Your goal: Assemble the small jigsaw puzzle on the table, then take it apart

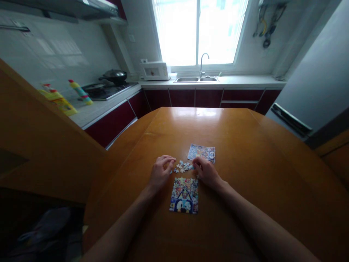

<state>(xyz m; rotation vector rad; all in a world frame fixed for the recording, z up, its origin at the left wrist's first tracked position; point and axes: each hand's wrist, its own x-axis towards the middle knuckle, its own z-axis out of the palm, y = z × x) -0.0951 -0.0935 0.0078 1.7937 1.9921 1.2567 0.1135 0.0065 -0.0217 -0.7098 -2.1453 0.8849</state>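
Observation:
A small, partly assembled jigsaw puzzle [184,195] with a blue cartoon figure lies on the wooden table [245,153] in front of me. Just beyond it is a little heap of loose puzzle pieces [182,167]. My left hand [160,171] rests at the heap's left edge, fingers curled and pinched on a piece. My right hand [205,171] sits at the heap's right edge, fingertips pressed down among the pieces; what they hold is too small to see. A printed puzzle packet [202,152] lies flat just behind my right hand.
A kitchen counter runs behind the table with a sink and tap [201,74], a microwave [155,70] and a stove with a wok [114,77]. Yellow spray bottles [58,99] stand at the left. A grey fridge [313,83] is at the right.

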